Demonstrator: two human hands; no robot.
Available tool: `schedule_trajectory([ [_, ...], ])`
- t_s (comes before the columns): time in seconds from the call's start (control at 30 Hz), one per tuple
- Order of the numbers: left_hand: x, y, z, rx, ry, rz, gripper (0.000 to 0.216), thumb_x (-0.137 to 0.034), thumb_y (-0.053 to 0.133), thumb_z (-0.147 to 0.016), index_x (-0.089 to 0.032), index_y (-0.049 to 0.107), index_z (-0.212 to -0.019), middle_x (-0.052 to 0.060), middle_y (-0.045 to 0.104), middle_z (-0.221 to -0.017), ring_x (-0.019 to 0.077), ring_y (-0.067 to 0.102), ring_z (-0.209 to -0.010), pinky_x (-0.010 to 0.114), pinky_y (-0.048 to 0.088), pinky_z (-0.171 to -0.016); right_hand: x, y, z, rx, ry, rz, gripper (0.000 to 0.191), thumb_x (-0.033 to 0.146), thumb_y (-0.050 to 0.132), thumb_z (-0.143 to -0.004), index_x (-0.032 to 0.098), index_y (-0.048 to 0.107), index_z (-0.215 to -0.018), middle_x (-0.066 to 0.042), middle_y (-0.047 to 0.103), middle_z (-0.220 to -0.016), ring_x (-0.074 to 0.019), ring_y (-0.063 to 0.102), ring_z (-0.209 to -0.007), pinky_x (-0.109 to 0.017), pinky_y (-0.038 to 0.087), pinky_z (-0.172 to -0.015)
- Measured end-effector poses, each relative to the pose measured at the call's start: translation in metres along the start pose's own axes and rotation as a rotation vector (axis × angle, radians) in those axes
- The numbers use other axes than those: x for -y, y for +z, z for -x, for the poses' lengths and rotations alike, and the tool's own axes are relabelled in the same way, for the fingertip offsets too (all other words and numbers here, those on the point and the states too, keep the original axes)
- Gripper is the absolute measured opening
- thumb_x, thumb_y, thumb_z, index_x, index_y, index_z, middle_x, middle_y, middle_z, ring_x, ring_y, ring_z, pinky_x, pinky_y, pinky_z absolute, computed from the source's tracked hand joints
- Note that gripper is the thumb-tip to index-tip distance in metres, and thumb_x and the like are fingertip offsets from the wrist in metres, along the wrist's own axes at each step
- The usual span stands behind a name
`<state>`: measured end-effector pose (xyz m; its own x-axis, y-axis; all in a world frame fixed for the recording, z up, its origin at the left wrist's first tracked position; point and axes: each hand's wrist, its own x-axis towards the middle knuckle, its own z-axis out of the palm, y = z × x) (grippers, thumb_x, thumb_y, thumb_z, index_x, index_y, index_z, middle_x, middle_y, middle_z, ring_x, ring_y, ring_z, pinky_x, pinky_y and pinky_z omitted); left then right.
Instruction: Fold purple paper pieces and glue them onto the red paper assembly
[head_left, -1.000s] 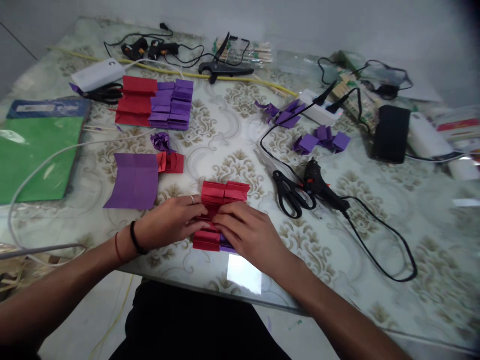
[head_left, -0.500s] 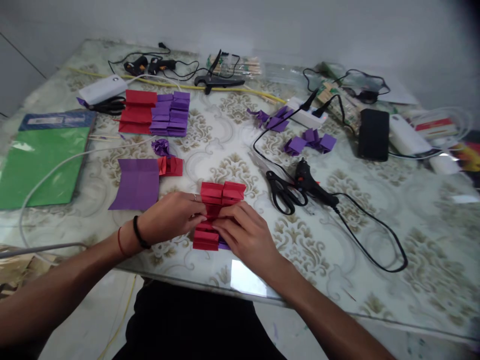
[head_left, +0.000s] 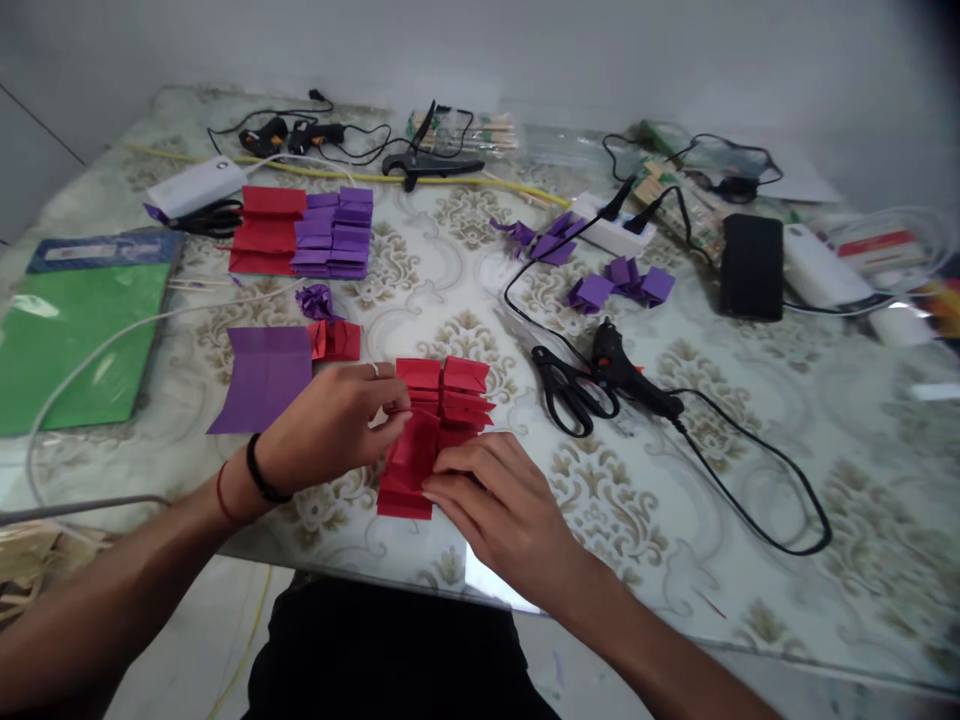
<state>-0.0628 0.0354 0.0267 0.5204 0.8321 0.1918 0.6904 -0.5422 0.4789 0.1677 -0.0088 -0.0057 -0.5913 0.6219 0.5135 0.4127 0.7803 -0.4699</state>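
Note:
Pleated red folded paper (head_left: 411, 455) lies near the table's front edge, between my two hands. My left hand (head_left: 341, 415) is closed, its thumb and curled fingers pinching the left edge of the paper. On the lower right edge, my right hand (head_left: 506, 500) grips the same paper with thumb and bent fingers, hiding part of that side. Beyond my fingers, the far end shows two columns of red folds. A creased purple paper sheet (head_left: 264, 375) lies left of my left hand, with a small red folded piece (head_left: 341, 340) touching its upper right.
Black scissors (head_left: 574, 392) and a black glue gun (head_left: 626, 370) with a looped cord lie to the right. Purple folded pieces (head_left: 622, 285) sit beyond them, near a white power strip (head_left: 611, 230). A green paper pack (head_left: 86, 345) lies at left. Red and purple pleated papers (head_left: 300, 232) lie farther back.
My right hand has moved slightly down toward me. The near part of the red paper has been opened out flatter, showing a wider smooth panel; the purple bit beneath it no longer shows.

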Motion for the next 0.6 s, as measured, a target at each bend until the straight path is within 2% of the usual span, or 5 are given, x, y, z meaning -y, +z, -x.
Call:
schedule_trajectory([
  [0.1,0.005,-0.001,0.001,0.039,0.018,0.074,0.014,-0.009,0.063,-0.093,-0.016,0.072,-0.083,0.002,0.070,-0.080,0.0156,0.064,-0.073,0.028,0.046,-0.071,-0.005,0.000,-0.001,0.026,0.022,0.016,0.010,0.013,0.064,-0.102,0.016,0.071,-0.095,-0.007,0.074,-0.093,-0.0204,0.059,-0.086,-0.038,0.048,-0.077],
  [0.2,0.011,-0.003,0.002,0.134,0.043,0.149,0.014,-0.009,0.063,-0.097,-0.016,0.074,-0.096,0.004,0.076,-0.094,0.0169,0.070,-0.084,0.028,0.050,-0.078,-0.012,0.004,-0.004,0.054,0.044,0.045,0.011,0.015,0.062,-0.103,0.016,0.071,-0.096,-0.007,0.074,-0.095,-0.0204,0.059,-0.086,-0.038,0.047,-0.077],
  [0.33,0.017,-0.002,0.008,0.259,0.036,0.171,0.021,-0.007,0.064,-0.097,-0.017,0.073,-0.113,0.006,0.077,-0.105,0.0191,0.072,-0.094,0.030,0.053,-0.083,-0.020,0.010,-0.008,0.075,0.043,0.075,0.012,0.014,0.061,-0.103,0.016,0.069,-0.093,-0.007,0.071,-0.093,-0.0208,0.058,-0.086,-0.037,0.046,-0.076],
  [0.47,0.019,0.007,0.014,0.274,0.058,0.132,0.020,-0.006,0.063,-0.096,-0.015,0.073,-0.110,0.007,0.076,-0.102,0.0207,0.072,-0.091,0.031,0.054,-0.079,-0.024,0.015,-0.011,0.123,0.047,0.132,0.022,0.011,0.057,-0.103,0.017,0.067,-0.084,-0.007,0.067,-0.088,-0.0207,0.053,-0.081,-0.037,0.044,-0.073],
  [0.6,0.016,0.014,0.018,0.275,0.051,0.153,0.011,-0.018,0.065,-0.099,-0.016,0.072,-0.107,0.006,0.075,-0.099,0.0215,0.072,-0.089,0.033,0.054,-0.078,-0.025,0.018,-0.012,0.180,0.023,0.216,0.029,0.009,0.056,-0.101,0.018,0.065,-0.075,-0.005,0.062,-0.077,-0.0212,0.048,-0.075,-0.038,0.040,-0.070],
])
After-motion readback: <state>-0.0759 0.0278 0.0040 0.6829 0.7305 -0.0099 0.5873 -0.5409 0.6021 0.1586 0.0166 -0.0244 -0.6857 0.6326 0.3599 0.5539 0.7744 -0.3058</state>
